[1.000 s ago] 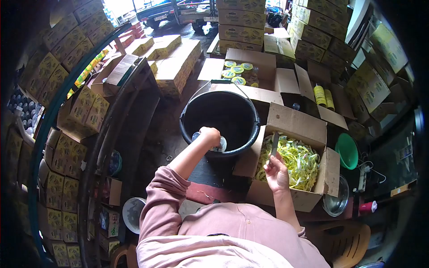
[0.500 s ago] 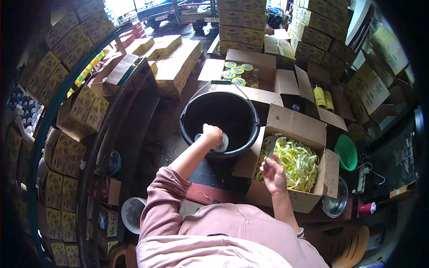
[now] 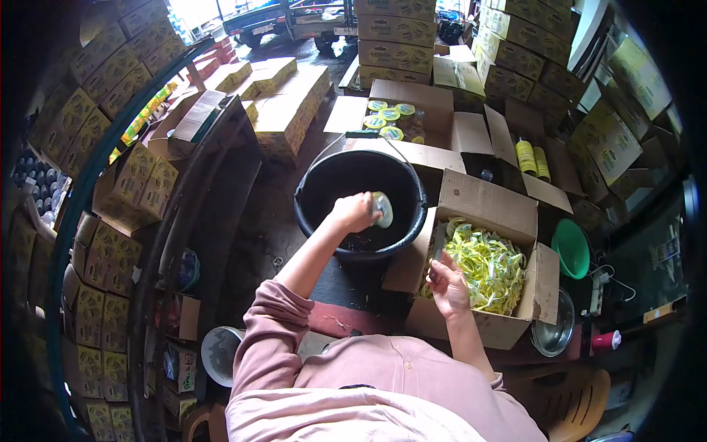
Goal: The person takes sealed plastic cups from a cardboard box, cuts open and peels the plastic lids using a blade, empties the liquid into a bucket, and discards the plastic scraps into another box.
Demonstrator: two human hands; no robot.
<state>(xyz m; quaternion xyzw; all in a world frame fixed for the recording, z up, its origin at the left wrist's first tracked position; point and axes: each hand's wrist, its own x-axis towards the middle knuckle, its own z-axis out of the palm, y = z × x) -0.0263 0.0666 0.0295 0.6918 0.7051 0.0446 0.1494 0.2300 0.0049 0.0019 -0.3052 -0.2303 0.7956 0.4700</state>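
Note:
Over the black bucket [image 3: 303, 193], my left hand [image 3: 354, 211] grips a small clear cup [image 3: 382, 210] tilted on its side, its round face turned to the right. What the bucket holds is too dark to tell. My right hand [image 3: 449, 286] is closed on a flat, dark grey blade-like tool [image 3: 440, 241] that points up. That hand is over the near left part of an open cardboard box [image 3: 489, 197], which holds a heap of yellow-green and white wrapper strips [image 3: 486, 269].
Beyond the bucket, an open box [image 3: 423, 94] holds cups with yellow-green lids [image 3: 391, 114]. Stacked yellow rolls [image 3: 526, 158] stand in another box. A green bowl [image 3: 571, 249] and a glass bowl [image 3: 552, 324] lie right. A shelf [image 3: 158, 243] runs along the left.
My left hand has moved up and right within the bucket's mouth, and the cup has turned more into view. My right hand and the tool have shifted slightly left and down.

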